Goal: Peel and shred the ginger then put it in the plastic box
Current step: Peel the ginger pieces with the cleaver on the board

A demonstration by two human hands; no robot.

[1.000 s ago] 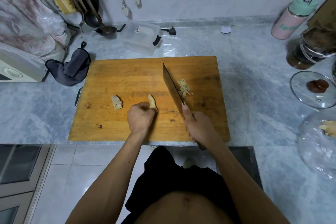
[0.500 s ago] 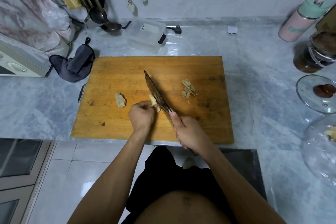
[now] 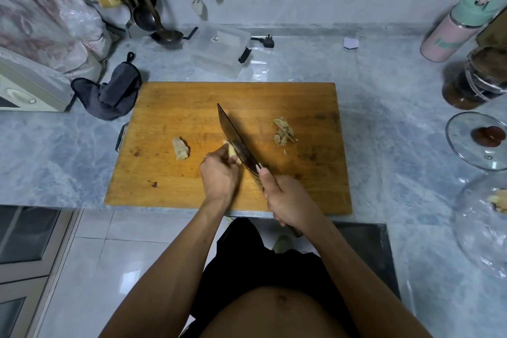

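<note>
your left grip [image 3: 219, 175] is curled round the peeled ginger piece [image 3: 232, 153], pinning it to the cutting board [image 3: 192, 101] near the board's middle. your right grip [image 3: 285, 203] is wrapped round the handle of the cleaver [image 3: 238, 145], forefinger laid along the spine.

key relation: the ginger pokes out up and to the right of your left knuckles, its long axis running from the hand toward the far left. the blade stands just right of it, touching or all but touching its right flank, and lies nearly parallel to that axis, tip pointing to the far left. judgement: the blade is set to slice lengthwise along the ginger, not across it. watch the left fingertips; they sit close beside the edge.

other ginger: an unpeeled chunk [image 3: 180, 149] lies left of the hand, apart from it. the peel scraps [image 3: 284, 132] sit to the right of the blade.

target: the plastic box [image 3: 219, 52] stands on the tabletop [image 3: 384, 118] beyond the board's far edge; whether anything is in it, cannot tell.
</note>
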